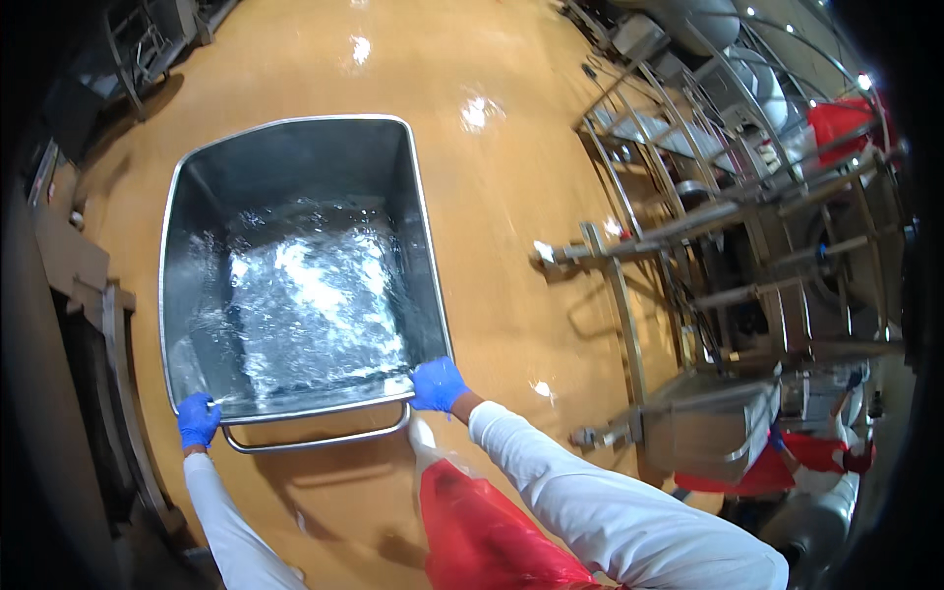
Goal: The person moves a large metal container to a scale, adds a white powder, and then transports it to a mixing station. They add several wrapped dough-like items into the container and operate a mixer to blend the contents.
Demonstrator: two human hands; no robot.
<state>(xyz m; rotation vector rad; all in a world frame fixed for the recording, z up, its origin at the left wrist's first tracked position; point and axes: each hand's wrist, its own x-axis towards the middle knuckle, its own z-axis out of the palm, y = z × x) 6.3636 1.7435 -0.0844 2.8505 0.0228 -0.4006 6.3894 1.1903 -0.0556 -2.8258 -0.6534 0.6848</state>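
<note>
A large steel tub (295, 157) stands on the floor ahead of me, slightly left of the middle. Shiny, rippled, see-through contents (315, 305) fill its lower part; whether they are water or clear plastic I cannot tell. In a blue glove, my left hand (199, 421) is closed on the tub's near left corner. My right hand (439, 384), gloved alike, grips the rim at the near right corner. Between the hands, a curved handle bar (320, 442) sticks out from the near side, held by neither.
Metal frames and steps (659, 147) line the right side. At the lower right stands a metal bin (718, 423), beside a person in a red apron (816, 452). Dark equipment runs along the left, with a brown box-like piece (74, 251). The tan floor (501, 246) looks shiny.
</note>
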